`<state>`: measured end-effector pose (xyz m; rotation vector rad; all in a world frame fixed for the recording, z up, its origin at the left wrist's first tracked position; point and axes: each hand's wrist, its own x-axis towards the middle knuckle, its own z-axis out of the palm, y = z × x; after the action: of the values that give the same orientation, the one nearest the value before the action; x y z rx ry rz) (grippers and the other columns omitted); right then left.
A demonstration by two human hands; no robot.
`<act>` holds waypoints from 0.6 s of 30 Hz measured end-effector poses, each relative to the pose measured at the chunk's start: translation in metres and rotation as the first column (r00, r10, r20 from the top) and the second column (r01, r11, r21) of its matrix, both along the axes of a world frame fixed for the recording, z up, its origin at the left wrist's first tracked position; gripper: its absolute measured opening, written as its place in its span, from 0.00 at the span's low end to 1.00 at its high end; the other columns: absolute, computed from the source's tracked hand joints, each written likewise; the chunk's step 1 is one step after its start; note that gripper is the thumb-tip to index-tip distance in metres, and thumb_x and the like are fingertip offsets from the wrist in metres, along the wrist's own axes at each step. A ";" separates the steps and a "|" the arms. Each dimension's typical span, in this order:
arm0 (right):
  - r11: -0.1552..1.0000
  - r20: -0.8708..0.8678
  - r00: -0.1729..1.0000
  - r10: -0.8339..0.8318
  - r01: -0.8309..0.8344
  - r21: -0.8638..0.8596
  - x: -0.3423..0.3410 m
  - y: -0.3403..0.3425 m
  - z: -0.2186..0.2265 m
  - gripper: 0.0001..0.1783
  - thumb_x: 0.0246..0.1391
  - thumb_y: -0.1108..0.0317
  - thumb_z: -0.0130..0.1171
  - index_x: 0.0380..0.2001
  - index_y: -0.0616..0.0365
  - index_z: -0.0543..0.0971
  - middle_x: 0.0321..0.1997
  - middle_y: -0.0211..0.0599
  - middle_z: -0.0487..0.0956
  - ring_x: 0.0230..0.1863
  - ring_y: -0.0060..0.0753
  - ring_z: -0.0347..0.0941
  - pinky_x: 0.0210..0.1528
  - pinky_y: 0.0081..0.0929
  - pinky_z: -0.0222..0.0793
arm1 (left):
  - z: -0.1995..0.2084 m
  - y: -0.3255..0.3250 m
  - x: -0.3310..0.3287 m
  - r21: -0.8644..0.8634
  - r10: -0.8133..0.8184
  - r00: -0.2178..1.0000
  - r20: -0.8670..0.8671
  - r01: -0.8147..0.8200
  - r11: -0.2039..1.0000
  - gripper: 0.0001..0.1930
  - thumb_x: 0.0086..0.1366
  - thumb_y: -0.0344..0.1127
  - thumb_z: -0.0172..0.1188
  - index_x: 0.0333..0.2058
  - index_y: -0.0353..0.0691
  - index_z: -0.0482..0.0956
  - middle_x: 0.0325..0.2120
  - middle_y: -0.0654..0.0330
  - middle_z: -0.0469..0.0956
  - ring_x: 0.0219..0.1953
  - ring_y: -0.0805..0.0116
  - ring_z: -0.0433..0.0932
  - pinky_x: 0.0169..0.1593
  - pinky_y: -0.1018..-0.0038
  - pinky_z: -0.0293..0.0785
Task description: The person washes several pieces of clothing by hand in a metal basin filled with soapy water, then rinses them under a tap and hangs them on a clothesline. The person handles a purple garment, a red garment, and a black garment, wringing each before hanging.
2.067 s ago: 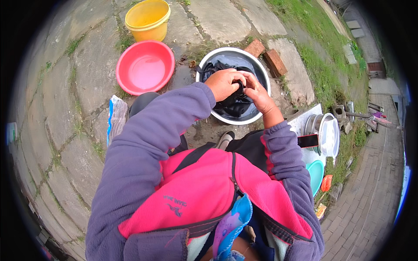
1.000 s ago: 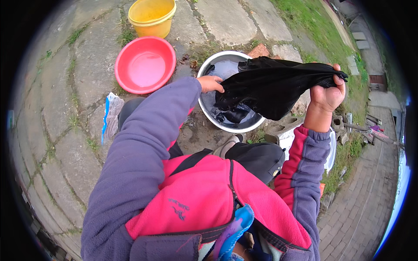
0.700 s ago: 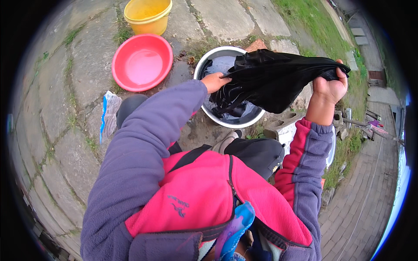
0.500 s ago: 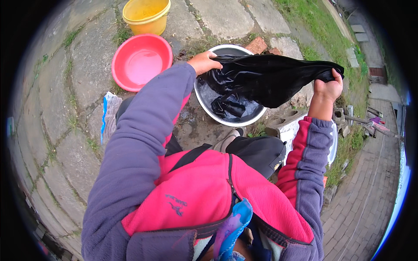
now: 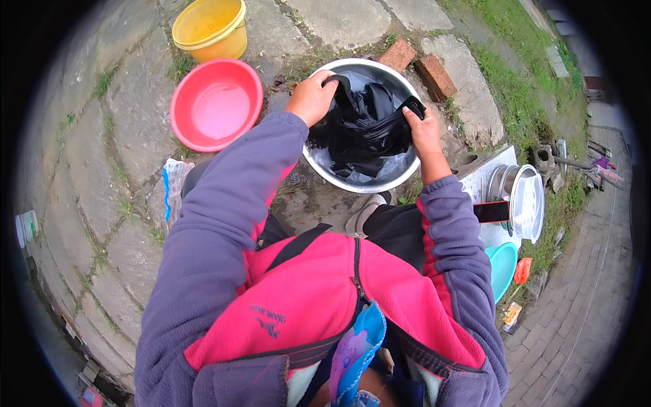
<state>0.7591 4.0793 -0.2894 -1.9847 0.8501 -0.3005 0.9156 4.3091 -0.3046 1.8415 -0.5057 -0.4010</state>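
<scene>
A wet black garment [image 5: 366,132] lies bunched in a metal basin [image 5: 337,180] with water in it. My left hand [image 5: 312,100] is closed on one edge of the cloth, over the basin's left side. On the right side, my right hand [image 5: 425,138] grips another edge, thumb on top, just inside the rim. The cloth sags between the two hands and its lower folds rest in the water. What kind of garment it is cannot be made out.
Left of the basin stand a pink basin [image 5: 254,112] and a yellow bucket [image 5: 234,42]. Two bricks [image 5: 435,77] lie behind it. At right, a pale board [image 5: 495,229] bears metal pots [image 5: 523,193] and a phone-like object [image 5: 491,211]; a turquoise basin [image 5: 502,268] is nearby.
My right hand has come left and down to the basin, bringing its end of the garment along. Stretched out to the right before, the cloth is now gathered inside the basin.
</scene>
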 end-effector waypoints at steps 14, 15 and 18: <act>0.676 -0.559 0.798 0.225 -0.542 -0.500 0.012 0.024 -0.104 0.40 0.57 0.57 0.59 0.70 0.30 0.55 0.77 0.40 0.45 0.76 0.52 0.41 0.69 0.66 0.45 | -0.101 -0.036 -0.048 0.632 -0.468 0.804 0.367 0.154 0.759 0.29 0.69 0.54 0.49 0.68 0.68 0.57 0.72 0.55 0.45 0.73 0.50 0.45 0.67 0.34 0.41; 0.681 -0.562 0.792 0.240 -0.550 -0.484 0.013 0.022 -0.108 0.40 0.56 0.59 0.60 0.70 0.31 0.55 0.77 0.40 0.46 0.76 0.52 0.42 0.68 0.66 0.46 | -0.104 -0.039 -0.048 0.648 -0.479 0.806 0.349 0.161 0.744 0.29 0.70 0.54 0.49 0.68 0.68 0.58 0.72 0.55 0.46 0.73 0.50 0.46 0.67 0.34 0.41; 0.687 -0.605 0.756 0.250 -0.578 -0.439 0.019 0.015 -0.115 0.40 0.55 0.61 0.60 0.69 0.35 0.57 0.77 0.40 0.46 0.76 0.52 0.42 0.68 0.67 0.46 | -0.113 -0.051 -0.044 0.668 -0.488 0.805 0.337 0.161 0.727 0.28 0.70 0.54 0.49 0.67 0.68 0.58 0.71 0.54 0.49 0.72 0.50 0.47 0.67 0.33 0.40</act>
<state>0.7782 4.0943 -0.4045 -2.8877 0.5823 0.2957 0.8715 4.2578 -0.4180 2.5177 -1.2013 -0.3546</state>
